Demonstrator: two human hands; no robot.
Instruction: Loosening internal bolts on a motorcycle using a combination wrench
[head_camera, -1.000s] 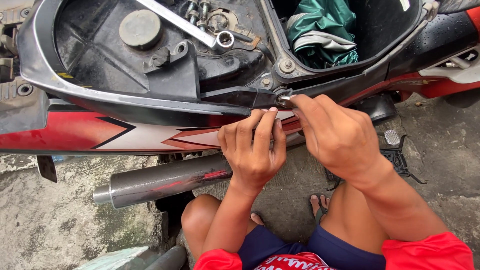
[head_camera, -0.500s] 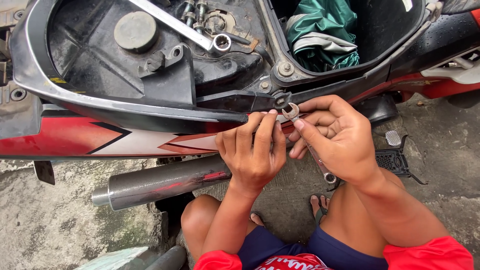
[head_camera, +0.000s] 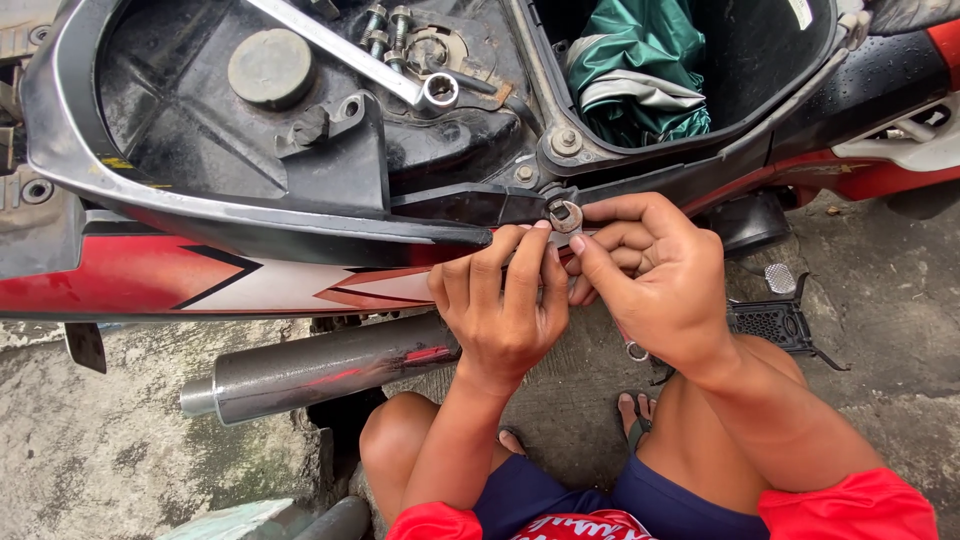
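A person crouches on rough, stained concrete ground (head_camera: 110, 450) beside a red, white and black motorcycle (head_camera: 200, 280) with its seat off. The left hand (head_camera: 505, 300) has its fingers curled together and pressed against the lower edge of the side panel. The right hand (head_camera: 650, 280) pinches a small wrench (head_camera: 566, 218), its head set on a bolt at the near edge of the frame, where the black rail meets the storage box. A grey exhaust pipe (head_camera: 320, 365) runs just under the panel. A black footpeg (head_camera: 780, 320) sits to the right. Farther in, a long silver spanner (head_camera: 350, 55) lies across the grimy black tray. Green cloth (head_camera: 640, 70) fills the storage box at the far right.
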